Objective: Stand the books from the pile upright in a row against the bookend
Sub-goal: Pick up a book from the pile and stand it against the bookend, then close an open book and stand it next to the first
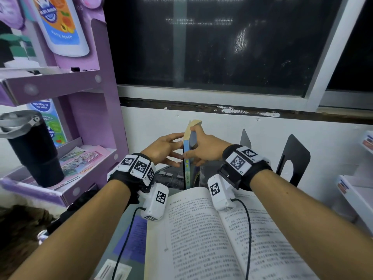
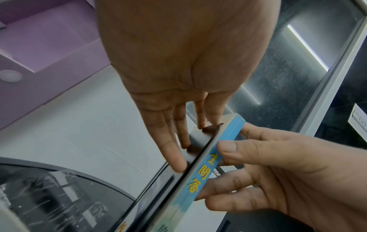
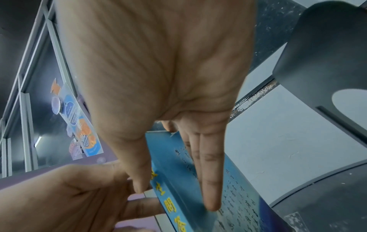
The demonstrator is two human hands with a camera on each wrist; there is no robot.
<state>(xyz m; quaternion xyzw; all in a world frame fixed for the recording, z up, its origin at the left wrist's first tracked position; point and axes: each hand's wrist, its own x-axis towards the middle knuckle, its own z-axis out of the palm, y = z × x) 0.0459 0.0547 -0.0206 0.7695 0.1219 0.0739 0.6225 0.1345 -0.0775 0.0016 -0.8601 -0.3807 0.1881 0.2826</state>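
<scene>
A thin book with a blue spine and yellow characters stands upright at the middle, close to the white wall. My right hand grips its upper part, thumb on the spine and straight fingers along the blue printed cover. My left hand has straight fingers lying against the dark face on the book's left side. A black metal bookend stands upright well to the right of the book, apart from it; it also shows in the right wrist view.
A large open book lies flat in front of me under both wrists. A second grey plate rises behind my right hand. A black tumbler sits on the purple display shelf at left. White boxes stand at right.
</scene>
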